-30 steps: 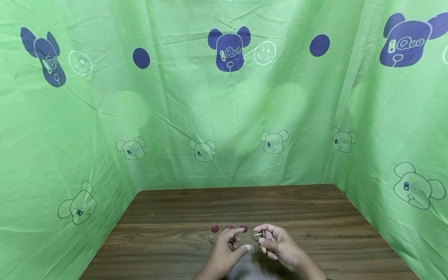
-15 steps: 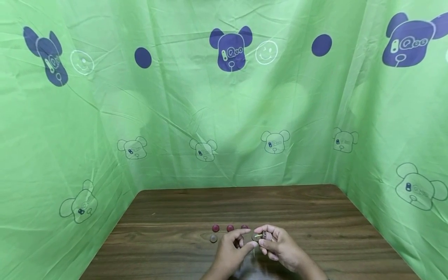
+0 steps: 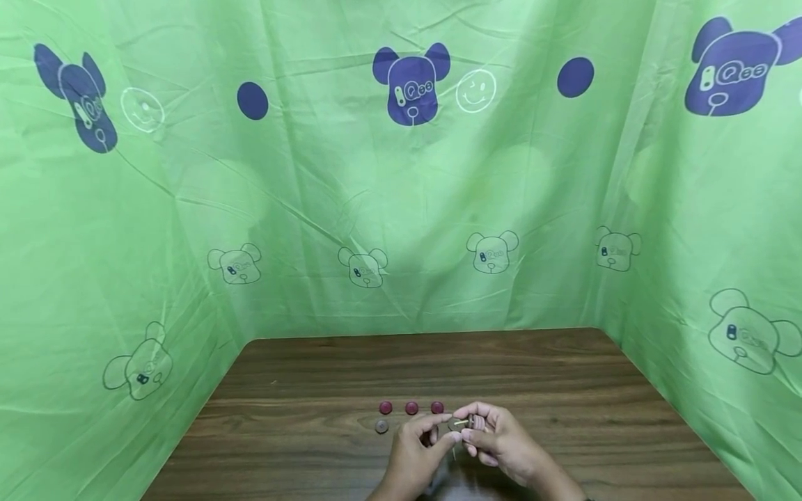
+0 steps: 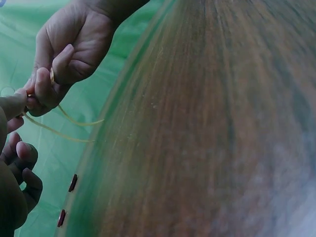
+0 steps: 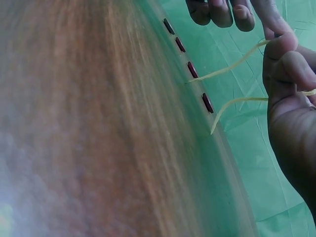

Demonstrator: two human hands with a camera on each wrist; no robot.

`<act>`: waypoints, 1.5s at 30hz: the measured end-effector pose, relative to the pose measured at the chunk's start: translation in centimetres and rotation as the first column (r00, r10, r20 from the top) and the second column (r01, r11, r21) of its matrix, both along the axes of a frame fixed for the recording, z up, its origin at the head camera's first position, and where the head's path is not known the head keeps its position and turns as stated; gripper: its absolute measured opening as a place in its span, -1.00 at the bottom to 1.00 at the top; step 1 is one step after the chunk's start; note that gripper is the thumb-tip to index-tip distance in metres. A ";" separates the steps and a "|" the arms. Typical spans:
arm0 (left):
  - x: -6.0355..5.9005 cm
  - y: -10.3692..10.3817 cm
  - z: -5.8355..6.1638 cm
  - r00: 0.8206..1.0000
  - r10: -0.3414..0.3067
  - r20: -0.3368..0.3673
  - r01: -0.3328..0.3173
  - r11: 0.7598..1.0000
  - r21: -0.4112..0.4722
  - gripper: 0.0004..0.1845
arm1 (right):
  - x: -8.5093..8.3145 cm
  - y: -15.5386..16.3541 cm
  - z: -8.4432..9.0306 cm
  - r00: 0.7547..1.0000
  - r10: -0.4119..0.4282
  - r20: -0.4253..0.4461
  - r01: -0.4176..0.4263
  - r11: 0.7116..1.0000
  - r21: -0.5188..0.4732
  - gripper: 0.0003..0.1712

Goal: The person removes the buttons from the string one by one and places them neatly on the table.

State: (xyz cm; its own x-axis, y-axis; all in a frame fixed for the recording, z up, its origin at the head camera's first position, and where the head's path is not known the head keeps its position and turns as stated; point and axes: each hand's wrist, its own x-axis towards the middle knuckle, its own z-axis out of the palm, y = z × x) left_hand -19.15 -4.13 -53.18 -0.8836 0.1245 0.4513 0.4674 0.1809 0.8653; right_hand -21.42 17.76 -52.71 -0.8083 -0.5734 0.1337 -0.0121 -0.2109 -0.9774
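Note:
My left hand (image 3: pixel 413 449) and right hand (image 3: pixel 504 442) meet low over the table in the head view. Between their fingertips is a round brown button (image 3: pixel 455 426), with the left thumb and forefinger pinching its left side. Curled fingers of the right hand hold a small brown-and-pink banded stack (image 3: pixel 477 422) beside it. A thin yellow cord (image 5: pixel 212 75) passes through the grip; two loose ends hang down in both wrist views. Fingers partly hide the button and cord.
Three dark red buttons (image 3: pixel 411 408) lie in a row on the wooden table (image 3: pixel 282 445), just beyond the hands. A brown-grey button (image 3: pixel 381 426) lies nearer, left of the left hand. A green printed curtain (image 3: pixel 413 195) surrounds the table's back and sides.
My left hand has moved right, its thumb and forefinger coming onto the brown button's edge. The right hand stays nearly in place. The red and grey buttons are now uncovered.

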 end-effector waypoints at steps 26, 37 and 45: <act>0.2 -0.1 -0.2 1.000 0.020 -0.001 -0.020 0.999 0.036 -0.74 | 0.2 0.0 0.7 0.990 -0.126 0.056 0.120 0.988 0.099 -0.60; 0.1 -0.3 -0.2 1.000 0.009 -0.001 -0.009 1.000 0.020 -0.74 | 0.0 0.0 0.6 0.983 -0.170 0.070 0.160 0.980 0.120 -0.73; 0.0 -0.7 -0.4 0.999 0.028 -0.032 -0.028 1.000 0.008 -0.74 | 0.1 -0.1 0.5 0.981 -0.188 0.051 0.181 0.976 0.124 -0.86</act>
State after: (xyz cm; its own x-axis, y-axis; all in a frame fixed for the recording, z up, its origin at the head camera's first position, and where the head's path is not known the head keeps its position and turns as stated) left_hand -19.16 -4.80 -53.55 -0.8720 0.0964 0.4799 0.4894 0.1876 0.8516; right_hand -21.37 17.63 -52.19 -0.9064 -0.4220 0.0201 0.0217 -0.0941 -0.9953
